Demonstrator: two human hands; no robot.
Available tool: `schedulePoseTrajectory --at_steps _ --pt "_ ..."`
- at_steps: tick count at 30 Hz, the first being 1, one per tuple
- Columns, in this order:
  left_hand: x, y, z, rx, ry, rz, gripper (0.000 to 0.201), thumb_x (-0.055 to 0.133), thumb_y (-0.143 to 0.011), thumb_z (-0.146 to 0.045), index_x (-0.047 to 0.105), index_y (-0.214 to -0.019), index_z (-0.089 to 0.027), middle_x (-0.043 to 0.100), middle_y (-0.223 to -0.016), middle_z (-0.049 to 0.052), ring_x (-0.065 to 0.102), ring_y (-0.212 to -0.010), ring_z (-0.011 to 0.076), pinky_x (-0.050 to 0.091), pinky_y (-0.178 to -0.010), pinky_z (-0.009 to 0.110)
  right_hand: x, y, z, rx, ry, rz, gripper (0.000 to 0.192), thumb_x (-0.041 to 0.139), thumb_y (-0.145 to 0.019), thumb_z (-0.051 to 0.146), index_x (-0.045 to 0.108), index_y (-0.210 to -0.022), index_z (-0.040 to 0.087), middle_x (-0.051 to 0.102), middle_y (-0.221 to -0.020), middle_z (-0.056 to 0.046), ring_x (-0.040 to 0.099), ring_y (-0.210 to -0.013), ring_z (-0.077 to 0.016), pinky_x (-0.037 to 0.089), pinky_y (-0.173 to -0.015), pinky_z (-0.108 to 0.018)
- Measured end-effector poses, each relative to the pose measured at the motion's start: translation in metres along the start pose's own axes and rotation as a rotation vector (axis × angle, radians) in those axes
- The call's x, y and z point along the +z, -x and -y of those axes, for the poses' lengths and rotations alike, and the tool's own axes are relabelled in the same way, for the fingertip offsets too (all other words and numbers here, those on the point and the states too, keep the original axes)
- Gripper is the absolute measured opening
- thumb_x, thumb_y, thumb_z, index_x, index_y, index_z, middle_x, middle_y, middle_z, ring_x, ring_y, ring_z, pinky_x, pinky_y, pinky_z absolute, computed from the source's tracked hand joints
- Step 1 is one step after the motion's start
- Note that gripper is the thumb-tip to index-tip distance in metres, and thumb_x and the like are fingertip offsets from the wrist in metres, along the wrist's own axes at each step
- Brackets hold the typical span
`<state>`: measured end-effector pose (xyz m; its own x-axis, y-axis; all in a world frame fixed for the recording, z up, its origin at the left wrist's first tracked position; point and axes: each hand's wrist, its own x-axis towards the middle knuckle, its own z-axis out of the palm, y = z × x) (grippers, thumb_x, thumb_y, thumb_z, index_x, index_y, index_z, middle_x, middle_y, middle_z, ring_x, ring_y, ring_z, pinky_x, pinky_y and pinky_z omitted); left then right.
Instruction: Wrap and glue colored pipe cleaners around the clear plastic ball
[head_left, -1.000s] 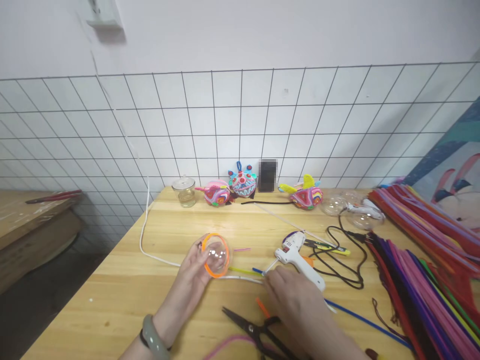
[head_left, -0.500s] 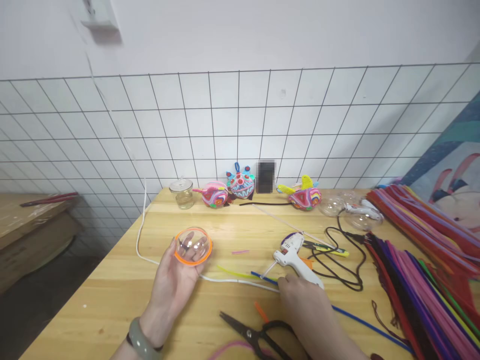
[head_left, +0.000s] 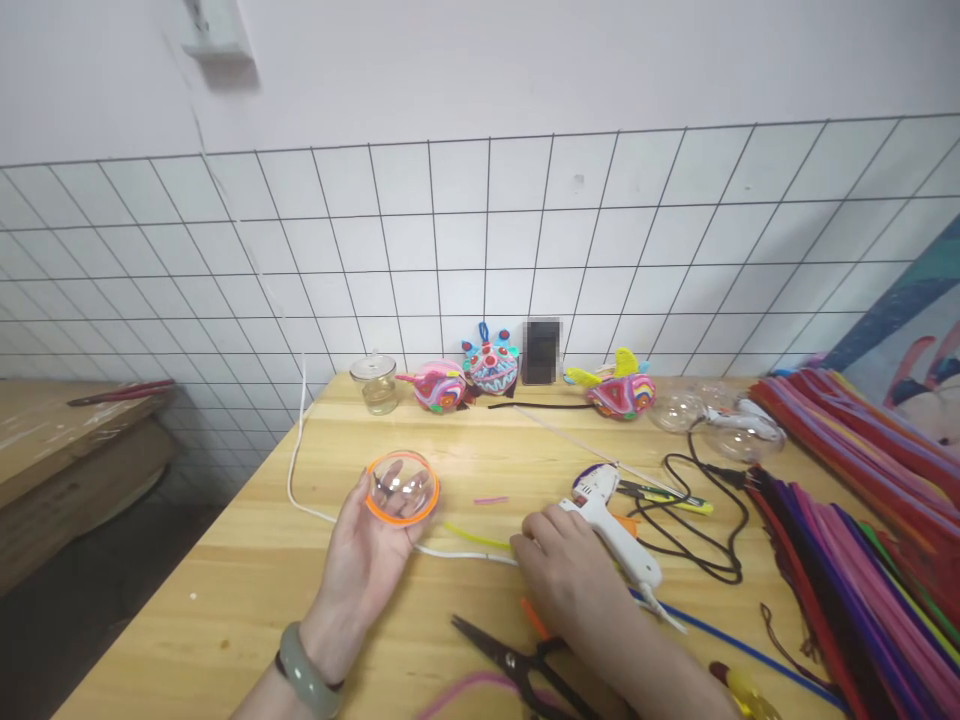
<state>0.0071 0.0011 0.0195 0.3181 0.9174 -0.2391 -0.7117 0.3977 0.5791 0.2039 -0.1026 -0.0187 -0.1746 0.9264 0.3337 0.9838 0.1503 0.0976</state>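
My left hand point(head_left: 367, 560) cups a clear plastic half-sphere point(head_left: 403, 487) with an orange pipe-cleaner ring around its rim, held just above the wooden table point(head_left: 247, 560). My right hand point(head_left: 566, 580) lies palm down on the table over a yellow pipe cleaner point(head_left: 472, 537) and a blue one point(head_left: 742, 652), its fingertips beside the nozzle of the white glue gun point(head_left: 615, 525). Whether the fingers pinch anything I cannot tell. Black scissors point(head_left: 517, 665) lie open just in front of the right hand.
Heaps of coloured pipe cleaners point(head_left: 862, 500) cover the table's right side. Finished colourful ornaments point(head_left: 491, 367), a small glass jar point(head_left: 377, 382), clear half-spheres point(head_left: 720, 415) and a black cord point(head_left: 697, 520) lie toward the wire grid wall. A white cord point(head_left: 300, 470) runs down the left.
My left hand carried the ringed half-sphere left and turned it to face up. My right hand drew back from the glue gun's tip, then came forward over the pipe cleaners.
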Motion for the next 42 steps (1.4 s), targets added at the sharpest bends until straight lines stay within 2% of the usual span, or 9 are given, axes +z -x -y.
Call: schedulePoseTrajectory --at_steps 5,11,15,19,24,29,32,38,42 --pt "0.001 0.003 0.002 -0.023 -0.019 0.023 0.017 0.052 -0.091 -0.024 0.065 -0.097 -0.015 0.075 -0.093 0.01 0.072 -0.085 0.0227 0.059 -0.074 0.036 0.001 -0.023 0.011 -0.092 0.002 0.094 0.009 0.068 -0.08 0.008 0.07 -0.077 0.016 0.069 -0.081 -0.008 0.058 -0.079 -0.0246 0.04 -0.065 -0.036" --pt "0.001 0.003 0.002 0.009 -0.019 0.013 0.017 0.05 -0.092 -0.024 0.063 -0.099 -0.016 0.074 -0.094 0.009 0.072 -0.085 0.0209 0.059 -0.077 0.035 0.004 -0.043 0.019 -0.013 -0.101 0.183 0.018 0.062 -0.08 0.0 0.071 -0.071 0.013 0.072 -0.081 -0.015 0.061 -0.082 -0.0278 0.043 -0.065 -0.036" --pt "0.001 0.002 0.001 0.037 -0.022 0.034 0.018 0.049 -0.092 -0.026 0.063 -0.1 -0.017 0.074 -0.097 0.009 0.071 -0.087 0.0216 0.059 -0.079 0.037 -0.014 -0.043 0.008 0.07 -0.283 0.197 0.021 0.056 -0.079 -0.001 0.068 -0.071 0.014 0.073 -0.082 -0.014 0.063 -0.082 -0.0252 0.045 -0.07 -0.034" --pt "0.001 0.003 0.001 0.047 -0.034 0.072 0.017 0.052 -0.091 -0.027 0.062 -0.101 -0.018 0.074 -0.097 0.009 0.071 -0.084 0.0211 0.06 -0.077 0.039 -0.041 -0.039 -0.013 0.193 -0.57 0.174 0.02 0.044 -0.088 0.011 0.061 -0.08 0.018 0.069 -0.07 -0.003 0.064 -0.064 -0.0164 0.048 -0.059 -0.026" --pt "-0.003 0.007 0.007 -0.064 -0.094 0.13 0.021 0.055 -0.089 -0.027 0.061 -0.107 -0.018 0.074 -0.094 0.01 0.072 -0.08 0.0244 0.061 -0.067 0.041 -0.059 -0.035 -0.025 0.225 -0.834 0.129 0.014 0.038 -0.09 0.019 0.051 -0.088 0.018 0.066 -0.07 -0.002 0.062 -0.055 -0.0116 0.051 -0.051 -0.022" --pt "-0.003 0.01 0.016 -0.164 -0.104 0.188 0.021 0.057 -0.088 -0.025 0.062 -0.107 -0.016 0.074 -0.094 0.011 0.071 -0.082 0.0231 0.06 -0.072 0.04 -0.059 -0.032 -0.023 0.15 -0.714 0.119 0.017 0.044 -0.091 0.018 0.061 -0.087 0.018 0.066 -0.069 -0.001 0.063 -0.061 -0.0139 0.049 -0.057 -0.024" --pt "-0.002 0.008 0.013 -0.117 -0.103 0.152 0.021 0.057 -0.088 -0.025 0.063 -0.105 -0.016 0.074 -0.096 0.011 0.071 -0.083 0.0237 0.06 -0.072 0.039 -0.055 -0.031 -0.013 0.048 -0.589 0.158 0.021 0.048 -0.089 0.01 0.067 -0.084 0.019 0.07 -0.082 -0.004 0.064 -0.073 -0.0153 0.049 -0.067 -0.026" --pt "0.0 0.004 0.0 -0.01 -0.107 0.053 0.019 0.051 -0.09 -0.024 0.063 -0.105 -0.017 0.073 -0.096 0.011 0.071 -0.081 0.0228 0.061 -0.068 0.038 -0.037 -0.027 0.032 -0.292 -0.315 0.293 0.017 0.061 -0.08 0.001 0.069 -0.078 0.016 0.071 -0.08 -0.007 0.062 -0.075 -0.0218 0.048 -0.068 -0.031" --pt "0.0 0.003 0.0 -0.012 -0.118 0.059 0.02 0.048 -0.092 -0.024 0.063 -0.103 -0.017 0.072 -0.101 0.012 0.07 -0.09 0.0249 0.061 -0.071 0.041 -0.031 -0.022 0.043 -0.332 -0.192 0.302 0.015 0.057 -0.082 -0.001 0.068 -0.082 0.01 0.068 -0.082 -0.012 0.06 -0.078 -0.0273 0.048 -0.068 -0.038"
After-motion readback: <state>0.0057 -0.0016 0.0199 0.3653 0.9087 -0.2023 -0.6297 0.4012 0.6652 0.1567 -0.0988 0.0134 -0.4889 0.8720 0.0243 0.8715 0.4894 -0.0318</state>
